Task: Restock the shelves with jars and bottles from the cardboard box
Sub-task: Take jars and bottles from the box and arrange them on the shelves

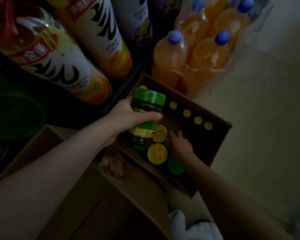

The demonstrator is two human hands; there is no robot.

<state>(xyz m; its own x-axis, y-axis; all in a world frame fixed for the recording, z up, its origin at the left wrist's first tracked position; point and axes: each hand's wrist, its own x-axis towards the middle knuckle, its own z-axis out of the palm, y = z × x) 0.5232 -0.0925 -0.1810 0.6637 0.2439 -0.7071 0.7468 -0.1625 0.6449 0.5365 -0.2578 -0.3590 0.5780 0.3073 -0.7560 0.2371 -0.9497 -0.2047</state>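
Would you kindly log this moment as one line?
left hand: holds green-lid jar above box | right hand: reaching in among yellow lids

Dim light; much is hard to read. My left hand [128, 116] covers the middle of the green-lidded jar [146, 116], so its label is mostly hidden and the print too blurred to make out. My right hand [179, 144] hides whatever its fingers touch in the cardboard box [220, 137]; I cannot tell if it holds anything. The big juice bottles [59, 58] are cut off by the top edge. A green round shape [16, 116] at left is too dark to identify.
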